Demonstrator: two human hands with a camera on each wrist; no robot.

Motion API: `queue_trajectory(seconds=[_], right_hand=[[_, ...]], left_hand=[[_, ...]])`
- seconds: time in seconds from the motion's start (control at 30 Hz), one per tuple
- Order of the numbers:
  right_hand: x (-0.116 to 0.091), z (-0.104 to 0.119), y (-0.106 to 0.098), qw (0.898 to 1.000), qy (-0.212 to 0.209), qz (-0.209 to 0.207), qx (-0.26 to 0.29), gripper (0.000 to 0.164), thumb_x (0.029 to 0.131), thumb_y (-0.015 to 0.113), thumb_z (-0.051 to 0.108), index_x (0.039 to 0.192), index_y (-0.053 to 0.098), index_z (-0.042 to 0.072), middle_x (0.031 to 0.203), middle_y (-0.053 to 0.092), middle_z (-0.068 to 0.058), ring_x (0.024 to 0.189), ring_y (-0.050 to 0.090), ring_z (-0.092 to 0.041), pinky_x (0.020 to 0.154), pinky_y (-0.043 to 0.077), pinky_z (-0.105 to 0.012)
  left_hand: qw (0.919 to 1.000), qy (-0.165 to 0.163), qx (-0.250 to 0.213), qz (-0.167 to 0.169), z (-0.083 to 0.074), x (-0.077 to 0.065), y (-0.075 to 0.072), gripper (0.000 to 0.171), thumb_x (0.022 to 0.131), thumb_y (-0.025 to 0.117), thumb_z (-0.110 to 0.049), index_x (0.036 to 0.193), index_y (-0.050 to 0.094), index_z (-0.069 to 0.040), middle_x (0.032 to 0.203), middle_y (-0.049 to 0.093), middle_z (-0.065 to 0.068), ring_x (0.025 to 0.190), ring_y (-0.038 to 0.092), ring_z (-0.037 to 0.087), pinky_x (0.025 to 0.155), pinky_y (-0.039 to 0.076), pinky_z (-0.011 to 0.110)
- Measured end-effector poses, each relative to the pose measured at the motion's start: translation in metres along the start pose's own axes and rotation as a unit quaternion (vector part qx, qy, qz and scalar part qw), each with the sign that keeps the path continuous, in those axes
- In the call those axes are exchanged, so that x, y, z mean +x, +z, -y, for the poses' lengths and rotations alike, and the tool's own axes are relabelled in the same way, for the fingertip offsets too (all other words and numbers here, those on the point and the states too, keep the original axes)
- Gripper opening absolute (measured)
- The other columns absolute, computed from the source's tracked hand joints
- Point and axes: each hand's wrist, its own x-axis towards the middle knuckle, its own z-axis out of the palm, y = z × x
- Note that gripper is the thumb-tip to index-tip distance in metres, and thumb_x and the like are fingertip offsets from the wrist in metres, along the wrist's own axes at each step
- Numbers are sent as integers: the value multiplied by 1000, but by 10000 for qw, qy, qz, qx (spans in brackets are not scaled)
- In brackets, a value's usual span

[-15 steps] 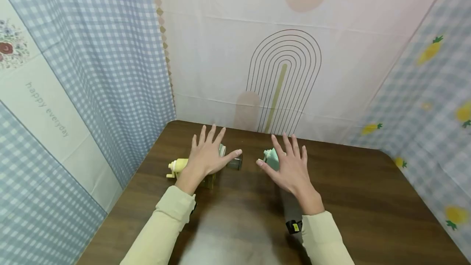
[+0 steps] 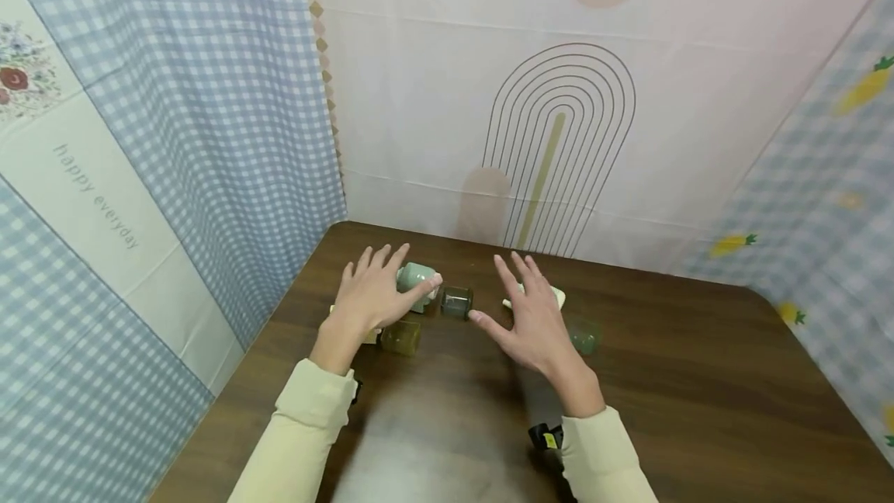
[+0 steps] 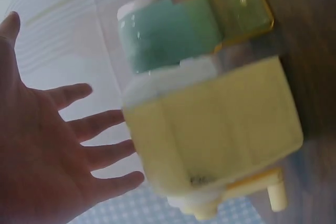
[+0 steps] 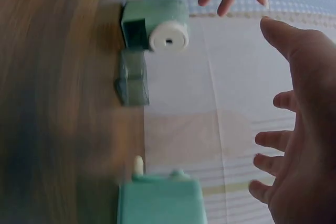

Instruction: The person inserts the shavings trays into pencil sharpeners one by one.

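Above the table, my left hand (image 2: pixel 366 297) spreads its fingers, holding nothing. Below it lies a yellow crank pencil sharpener (image 3: pixel 215 129), mostly hidden in the head view; the fingertips overlap its edge in the left wrist view. By the left thumb is a green pencil sharpener (image 2: pixel 417 276) with a white round part. An amber see-through bin (image 2: pixel 401 338) sits near the left wrist, and a dark see-through bin (image 2: pixel 457 301) lies between the hands. My right hand (image 2: pixel 534 324), fingers apart and holding nothing, partly covers a mint crank sharpener (image 4: pixel 160 200).
A green see-through bin (image 2: pixel 585 338) lies on the table just right of the right hand. The brown wooden table (image 2: pixel 684 379) meets a white patterned cloth (image 2: pixel 419 115) at the back. Checked curtains (image 2: pixel 230 138) hang along the left and right sides.
Both hands have shifted left over the table. More of the green sharpener and the amber bin shows now, and the green bin at right has come into sight. The head view has turned slightly left.
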Motion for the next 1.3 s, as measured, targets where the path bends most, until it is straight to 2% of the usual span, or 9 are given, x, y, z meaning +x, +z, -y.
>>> queue_trajectory(seconds=[0.1, 0.27, 0.37, 0.5, 0.63, 0.87, 1.07, 1.3], right_hand=[[5, 11, 8, 9994, -180, 112, 277, 87, 94, 60, 62, 163, 22, 26, 165, 27, -14, 149, 23, -36, 113, 32, -68], [12, 34, 24, 9953, -265, 554, 752, 81, 95, 55, 67, 160, 31, 26, 157, 41, -11, 139, 41, -31, 106, 43, -62], [14, 45, 36, 9921, -341, 782, 925, 83, 94, 53, 71, 159, 35, 23, 151, 47, -8, 132, 49, -28, 101, 49, -58], [12, 53, 53, 9869, -434, 1067, 1128, 86, 93, 56, 70, 158, 36, 17, 146, 51, -9, 123, 56, -28, 97, 53, -55], [9, 55, 69, 9807, -306, 1248, 1472, 84, 90, 67, 62, 154, 42, 14, 143, 54, -10, 118, 59, -29, 97, 53, -54], [10, 53, 90, 9686, -243, 1584, 1901, 73, 90, 77, 45, 147, 49, 8, 124, 62, -9, 87, 62, -17, 74, 56, -33], [15, 52, 98, 9650, -216, 1659, 2018, 61, 90, 79, 30, 143, 54, 12, 118, 63, -5, 86, 61, -15, 74, 55, -31], [15, 52, 103, 9665, -188, 1649, 1960, 55, 91, 79, 28, 138, 58, 12, 113, 64, -5, 87, 61, -15, 75, 55, -32]], left_hand=[[9998, -121, -142, 77, 12, -2, -8, 100, 89, 28, -88, 164, 19, -23, 165, 28, 18, 150, 18, 44, 116, 19, 71], [9982, -392, -307, 329, 29, -7, -17, 99, 91, 28, -86, 164, 20, -19, 160, 34, 24, 143, 31, 49, 110, 31, 73], [9974, -526, -246, 430, 36, -9, -16, 99, 92, 29, -84, 163, 21, -16, 158, 36, 27, 138, 37, 51, 105, 36, 72], [9963, -592, -245, 568, 42, -9, -11, 98, 93, 35, -82, 161, 27, -12, 157, 37, 28, 136, 39, 52, 103, 37, 74], [9935, -624, -371, 882, 43, -7, -5, 102, 90, 40, -84, 158, 34, -9, 157, 38, 29, 136, 41, 51, 103, 37, 74], [9859, -780, -431, 1415, 46, -3, -2, 99, 90, 54, -74, 155, 37, -2, 152, 47, 27, 131, 49, 47, 102, 44, 66], [9806, -763, -453, 1748, 51, 4, 0, 87, 94, 56, -64, 153, 42, -1, 150, 49, 26, 132, 48, 46, 104, 45, 62], [9781, -377, -316, 2021, 54, 8, -2, 71, 99, 55, -53, 148, 51, -3, 147, 54, 23, 127, 54, 43, 101, 48, 60]])
